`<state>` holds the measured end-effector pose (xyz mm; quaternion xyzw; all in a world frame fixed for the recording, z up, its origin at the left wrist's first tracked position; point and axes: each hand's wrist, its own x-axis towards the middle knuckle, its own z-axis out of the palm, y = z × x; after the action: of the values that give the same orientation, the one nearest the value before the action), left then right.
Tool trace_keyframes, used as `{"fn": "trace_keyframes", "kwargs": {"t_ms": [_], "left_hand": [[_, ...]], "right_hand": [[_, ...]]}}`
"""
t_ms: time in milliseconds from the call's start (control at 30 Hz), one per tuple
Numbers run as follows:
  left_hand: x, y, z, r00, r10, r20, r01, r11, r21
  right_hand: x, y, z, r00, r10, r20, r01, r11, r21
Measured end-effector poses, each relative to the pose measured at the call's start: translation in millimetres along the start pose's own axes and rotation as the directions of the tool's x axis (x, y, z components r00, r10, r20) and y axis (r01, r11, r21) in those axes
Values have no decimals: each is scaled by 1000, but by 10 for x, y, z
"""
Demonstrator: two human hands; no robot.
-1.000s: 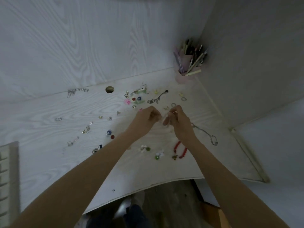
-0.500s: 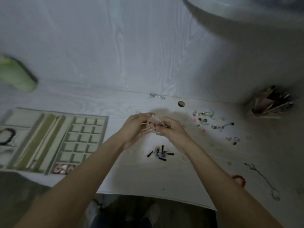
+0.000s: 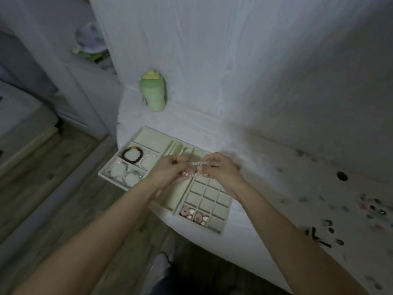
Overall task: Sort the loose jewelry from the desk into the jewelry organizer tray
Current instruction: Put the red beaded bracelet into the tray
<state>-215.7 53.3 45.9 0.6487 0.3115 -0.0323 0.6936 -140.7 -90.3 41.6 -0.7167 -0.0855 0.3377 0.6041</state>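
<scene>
In the head view we see our left hand [image 3: 170,170] and our right hand [image 3: 221,169] held close together above the jewelry organizer tray [image 3: 224,227], which lies on the white desk [image 3: 265,209]. Both hands have curled fingers and pinch a short pale beaded strand [image 3: 196,163], which is stretched between them over the middle of the tray; the left hand holds its end at 9 o'clock, the right hand its end at 3 o'clock. In the compartments at 9 o'clock from the hands lie a dark beaded bracelet [image 3: 131,154] and some pale bracelets [image 3: 127,174]. At 6 o'clock from the hands, in the nearest small squares of the grid, lie pink pieces [image 3: 192,215]; we cannot tell what kind they are. At 12 o'clock from the tray, well apart from it, a green bottle [image 3: 153,93] stands against the wall. At 3 o'clock, well apart from the tray, loose jewelry [image 3: 331,226] lies scattered on the desk, much blurred. The wooden floor [image 3: 42,177] is seen at 8 o'clock.
</scene>
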Motion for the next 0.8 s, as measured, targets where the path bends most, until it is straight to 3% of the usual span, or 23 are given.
{"fn": "trace_keyframes", "kwargs": {"t_ms": [133,300,467,567,800], "left_hand": [[144,-67,-633,997,-72,-39,72,997,2],[296,-100,-1202,999,-33,-10,33,999,-18],[587,-125,-1619,996,75,-40,-70,990,119],[872,-115,-1745,991,109,-71,-94,976,195],[1437,-90,-1824,991,127,-45,-104,934,343]], "right_hand": [[270,-30,582,1000,-5,-11,5,999,-51],[630,-36,1095,999,-34,-20,33,998,-44],[1026,-109,1508,995,-67,78,84,968,-235],[1323,-122,1679,990,-127,54,138,919,-369],[1929,-68,1768,997,-69,23,70,824,-562]]}}
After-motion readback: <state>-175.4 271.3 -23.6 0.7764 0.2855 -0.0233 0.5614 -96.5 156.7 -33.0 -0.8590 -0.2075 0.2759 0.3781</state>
